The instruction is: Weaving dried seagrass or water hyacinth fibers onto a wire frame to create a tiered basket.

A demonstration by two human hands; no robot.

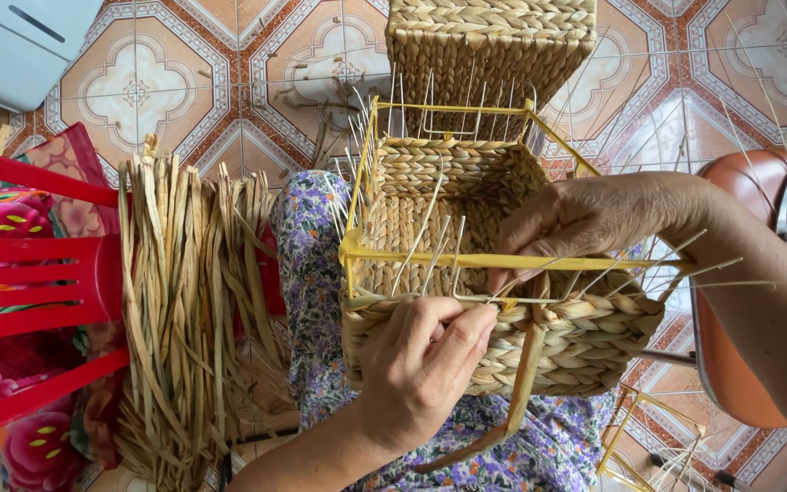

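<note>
A half-woven straw basket (466, 191) on a yellow wire frame (430, 260) rests on my lap, covered in purple flowered cloth (307, 273). My left hand (416, 364) presses on the near braided wall, thumb and fingers pinching a straw strand (523, 364) that hangs down past the rim. My right hand (585, 219) reaches over the frame's near bar, its fingers curled inside the basket against the weave. Thin stiff stalks stick up from the walls.
A bundle of dried straw strands (184, 310) lies to the left beside a red plastic chair (29, 273). A finished woven basket (489, 46) stands beyond on the patterned tile floor (229, 73). An orange seat (730, 355) and more stalks are at right.
</note>
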